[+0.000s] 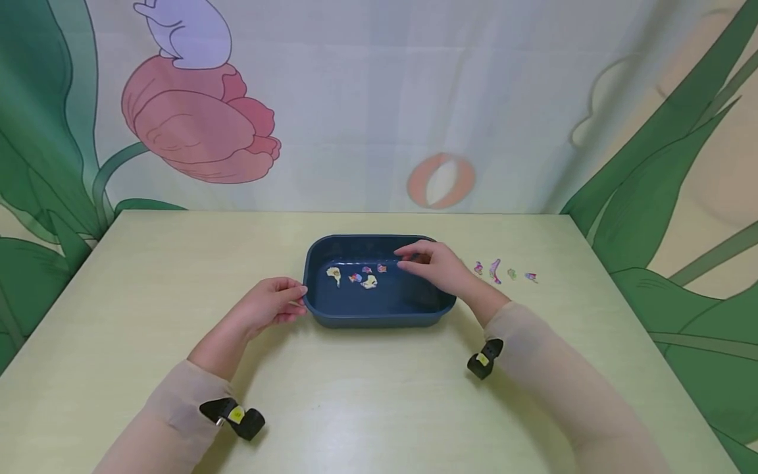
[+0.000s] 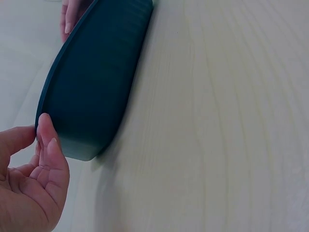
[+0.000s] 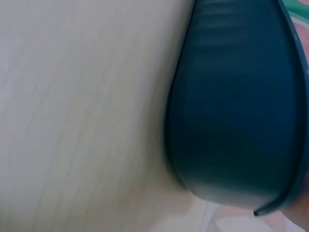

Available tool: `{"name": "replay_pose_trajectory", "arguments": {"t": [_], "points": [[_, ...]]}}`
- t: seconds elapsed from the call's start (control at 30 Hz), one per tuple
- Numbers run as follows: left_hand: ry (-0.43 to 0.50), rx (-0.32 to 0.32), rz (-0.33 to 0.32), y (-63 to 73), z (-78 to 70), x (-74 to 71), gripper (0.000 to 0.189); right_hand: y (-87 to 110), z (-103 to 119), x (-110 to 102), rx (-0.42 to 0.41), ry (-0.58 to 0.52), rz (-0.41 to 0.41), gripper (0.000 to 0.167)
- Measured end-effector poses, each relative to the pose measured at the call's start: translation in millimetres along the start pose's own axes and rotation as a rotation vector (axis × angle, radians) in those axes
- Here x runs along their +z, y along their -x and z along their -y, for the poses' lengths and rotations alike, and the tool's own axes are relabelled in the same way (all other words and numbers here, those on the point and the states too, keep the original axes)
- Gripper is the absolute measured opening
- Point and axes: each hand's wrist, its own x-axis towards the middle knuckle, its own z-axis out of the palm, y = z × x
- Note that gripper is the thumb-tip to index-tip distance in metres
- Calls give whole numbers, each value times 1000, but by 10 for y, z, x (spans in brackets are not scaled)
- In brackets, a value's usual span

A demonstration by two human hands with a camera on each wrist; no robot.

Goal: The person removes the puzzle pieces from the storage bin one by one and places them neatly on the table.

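A dark blue rectangular tray (image 1: 379, 320) stands on the table, several small colourful cutouts (image 1: 370, 282) lying flat on its floor. At its left end my left hand (image 1: 274, 304) pinches the rim, thumb on top and fingertips (image 2: 46, 126) against the outer wall. Over the right end of the tray reaches my right hand (image 1: 435, 264), its thumb and index finger apart and pointing left, with nothing visible between them. The right wrist view shows mostly the tray's outer wall (image 3: 231, 111), and only a sliver of that hand at the edge.
Several more small cutouts (image 1: 495, 270) lie in a loose row on the pale wooden table (image 1: 367, 395), right of the tray and beyond the right forearm. A printed curtain (image 1: 355, 118) hangs behind the table's far edge.
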Motion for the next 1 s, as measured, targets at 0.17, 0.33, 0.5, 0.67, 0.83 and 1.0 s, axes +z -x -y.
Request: {"name": "replay_pose_trajectory", "arguments": {"t": [0.17,0.33,0.5,0.67,0.83,1.0], "points": [[-4,-5,1,10,-27,15,30,-88,5,116,23,35,48,33],[-3,-9,3,8,-53,34,31,-209,-6,247,45,103,104,34],[-7,-8,2,-14,-43,32,30,-283,-41,355,70,254,229,42],[-30,-14,-15,-17,-13,14,31,-292,-26,432,51,394,334,50],[-30,-7,-12,-9,-2,6,32,-283,-9,455,-25,463,319,41],[-15,0,-1,-4,-3,12,32,-287,-39,470,-81,511,298,30]]}}
